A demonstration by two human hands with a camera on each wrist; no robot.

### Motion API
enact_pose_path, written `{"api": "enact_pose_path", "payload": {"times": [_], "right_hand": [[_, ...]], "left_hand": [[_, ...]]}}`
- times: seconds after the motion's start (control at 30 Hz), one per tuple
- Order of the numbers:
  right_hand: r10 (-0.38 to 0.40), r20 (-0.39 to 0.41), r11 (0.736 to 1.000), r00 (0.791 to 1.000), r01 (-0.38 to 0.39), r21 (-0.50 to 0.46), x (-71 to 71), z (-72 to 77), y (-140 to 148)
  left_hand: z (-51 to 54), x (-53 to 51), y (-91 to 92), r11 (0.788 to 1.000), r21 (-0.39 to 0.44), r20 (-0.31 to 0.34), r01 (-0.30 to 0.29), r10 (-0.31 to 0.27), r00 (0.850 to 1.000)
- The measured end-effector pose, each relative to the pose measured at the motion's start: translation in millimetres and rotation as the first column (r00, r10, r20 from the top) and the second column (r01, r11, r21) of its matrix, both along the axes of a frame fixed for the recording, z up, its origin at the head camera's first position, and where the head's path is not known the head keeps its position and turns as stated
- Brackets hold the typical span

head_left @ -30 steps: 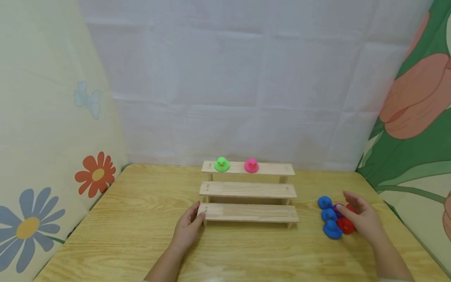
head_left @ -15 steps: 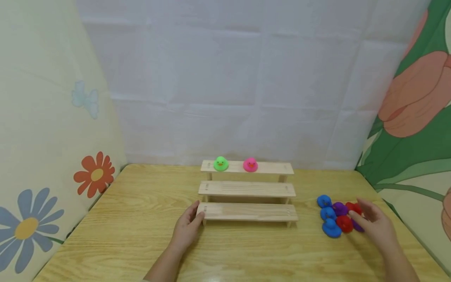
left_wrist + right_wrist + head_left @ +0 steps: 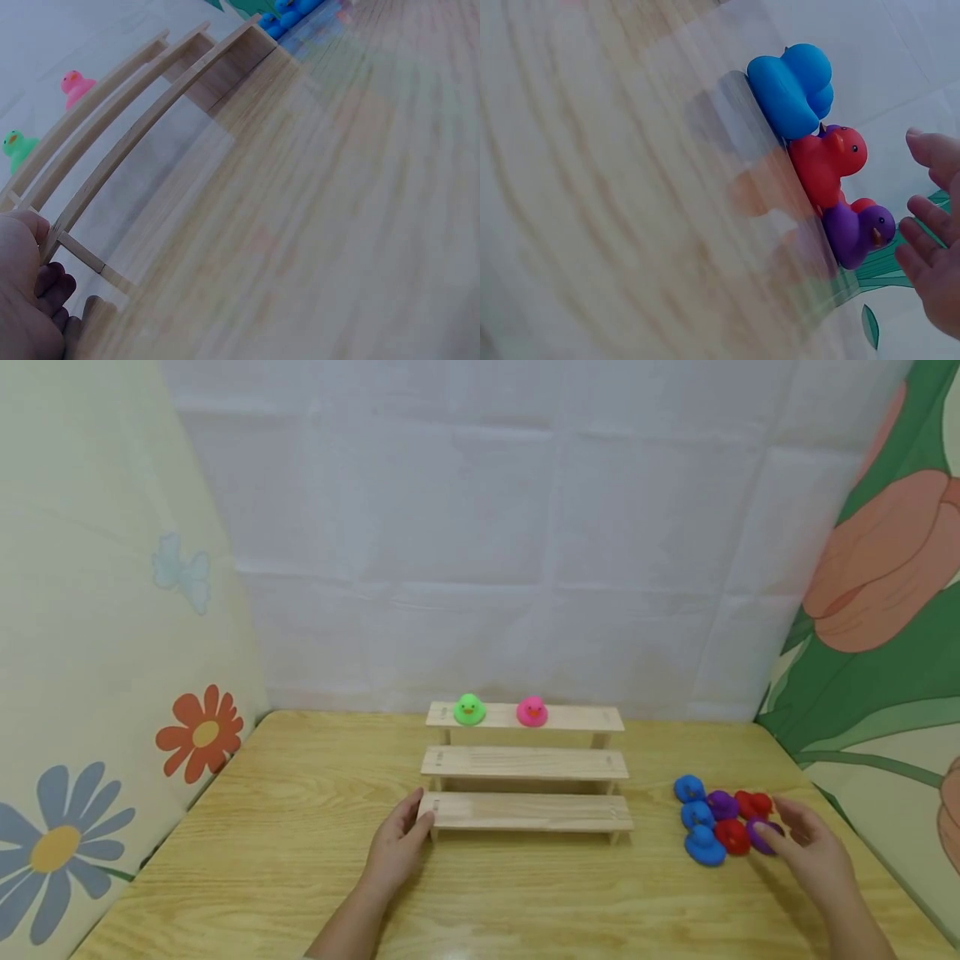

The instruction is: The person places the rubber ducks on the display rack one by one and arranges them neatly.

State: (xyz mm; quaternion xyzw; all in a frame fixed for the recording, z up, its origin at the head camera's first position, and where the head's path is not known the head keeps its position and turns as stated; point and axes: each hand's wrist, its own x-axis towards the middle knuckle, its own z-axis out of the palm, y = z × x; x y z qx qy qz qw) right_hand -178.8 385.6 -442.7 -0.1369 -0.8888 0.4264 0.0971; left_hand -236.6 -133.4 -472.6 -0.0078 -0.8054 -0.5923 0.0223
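Observation:
A three-tier wooden stand (image 3: 525, 763) has a green duck (image 3: 469, 710) and a pink duck (image 3: 532, 712) on its top tier. My left hand (image 3: 396, 847) grips the left end of the lowest tier, thumb on top; the left wrist view shows the hand (image 3: 26, 289) at that corner. My right hand (image 3: 816, 853) is beside a purple duck (image 3: 763, 836) at the right of the duck group. In the right wrist view the hand (image 3: 934, 240) has spread fingers, a gap from the purple duck (image 3: 853, 234), and nothing in its grasp.
Right of the stand, blue ducks (image 3: 705, 846), red ducks (image 3: 732, 837) and another purple duck (image 3: 722, 805) sit close together. A white cloth (image 3: 517, 527) hangs behind the wooden table (image 3: 300, 777), with patterned cloths at both sides.
My right hand has moved right and slightly down from above the duck group, uncovering the purple and red ducks. The left hand stays at the stand.

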Motion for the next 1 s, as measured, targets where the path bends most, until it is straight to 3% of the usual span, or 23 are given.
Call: {"api": "enact_pose_path", "payload": {"times": [0.17, 0.3, 0.43, 0.6, 1.0], "right_hand": [[0.016, 0.025, 1.0, 1.0, -0.016, 0.015, 1.5, -2.5, 4], [0.019, 0.089, 1.0, 0.996, -0.019, 0.002, 1.8, -3.2, 7], [0.013, 0.164, 0.996, 0.986, 0.002, -0.091, 0.9, -5.1, 9], [-0.007, 0.196, 0.986, 0.98, 0.039, -0.162, 1.3, -11.3, 10], [-0.009, 0.159, 1.0, 0.987, 0.013, -0.022, 0.1, -21.2, 14]], "left_hand": [[0.9, 0.8, -0.3, 1.0, 0.009, 0.005, 0.002, -0.002, 1.0], [-0.3, 0.2, -0.6, 1.0, 0.003, 0.001, 0.001, -0.001, 1.0], [-2.1, -1.6, -0.2, 1.0, -0.002, 0.003, -0.003, 0.003, 1.0], [-2.3, -2.2, 0.4, 1.0, 0.004, 0.011, -0.005, 0.005, 1.0], [-1.5, -0.6, -0.5, 1.0, 0.001, 0.003, -0.004, 0.004, 1.0]]}}
